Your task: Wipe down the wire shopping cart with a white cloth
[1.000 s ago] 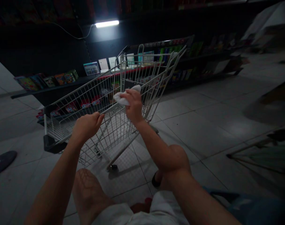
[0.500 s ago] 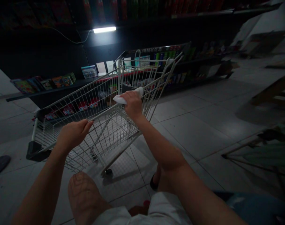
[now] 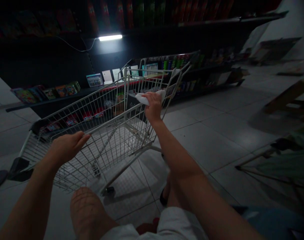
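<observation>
1. left hand [image 3: 68, 145], one: fingers bent and closed over the near top rim of the shopping cart; fingertips partly hidden.
2. right hand [image 3: 153, 104], one: curled closed around a white cloth, whose ends stick out on both sides; held at the near upper rim, towards the cart's taller end.
3. white cloth [image 3: 142, 99], one: bunched in the right hand; contact with the rim beneath not clearly shown.
4. shopping cart [image 3: 109, 146], one: pale wire mesh, upright on the tiled floor [image 3: 207, 140], directly before the person, between the knees and the shelving.
5. casters, two readily seen: one near caster [image 3: 110, 190], one farther caster [image 3: 95, 169] behind mesh.
6. dark panel [image 3: 132, 105], one: inside the cart, near the right hand.
7. tube light [image 3: 110, 38], one: lit, on the dark shelving [image 3: 54, 63].
8. red packs [image 3: 72, 120], at least four: low shelf, seen through mesh.
9. bare knee [image 3: 85, 206], one: below the cart.
</observation>
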`<action>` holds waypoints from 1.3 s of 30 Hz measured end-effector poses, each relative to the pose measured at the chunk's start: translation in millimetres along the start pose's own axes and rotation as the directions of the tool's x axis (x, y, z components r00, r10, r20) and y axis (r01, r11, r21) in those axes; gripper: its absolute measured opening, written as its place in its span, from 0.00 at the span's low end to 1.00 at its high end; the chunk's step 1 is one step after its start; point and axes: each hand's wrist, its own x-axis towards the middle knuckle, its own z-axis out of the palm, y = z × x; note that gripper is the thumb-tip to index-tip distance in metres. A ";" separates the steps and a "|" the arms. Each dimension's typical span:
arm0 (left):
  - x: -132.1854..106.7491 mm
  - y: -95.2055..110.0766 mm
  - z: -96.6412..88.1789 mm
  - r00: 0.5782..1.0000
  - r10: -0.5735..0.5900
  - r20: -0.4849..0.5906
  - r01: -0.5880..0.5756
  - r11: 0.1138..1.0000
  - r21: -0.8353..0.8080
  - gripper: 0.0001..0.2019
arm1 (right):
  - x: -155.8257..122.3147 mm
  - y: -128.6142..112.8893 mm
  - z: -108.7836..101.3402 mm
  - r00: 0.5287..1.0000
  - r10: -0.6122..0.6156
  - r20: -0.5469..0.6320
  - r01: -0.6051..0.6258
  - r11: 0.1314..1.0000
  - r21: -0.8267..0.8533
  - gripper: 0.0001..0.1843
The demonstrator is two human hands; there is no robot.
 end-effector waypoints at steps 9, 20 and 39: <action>67.0 97.6 -24.3 0.985 0.166 -0.048 -0.163 0.985 0.061 0.27 | -140.7 -56.9 39.6 0.998 -0.032 0.061 0.022 0.989 0.148 0.30; 76.2 97.0 -11.4 0.982 0.160 -0.102 -0.160 0.987 0.009 0.25 | -103.2 23.3 -19.7 0.988 0.091 -0.122 -0.074 0.988 0.136 0.27; 79.2 105.7 -13.0 0.985 0.135 -0.105 -0.126 0.988 0.084 0.27 | -154.8 21.5 62.9 0.959 0.282 -0.024 -0.276 0.950 0.149 0.32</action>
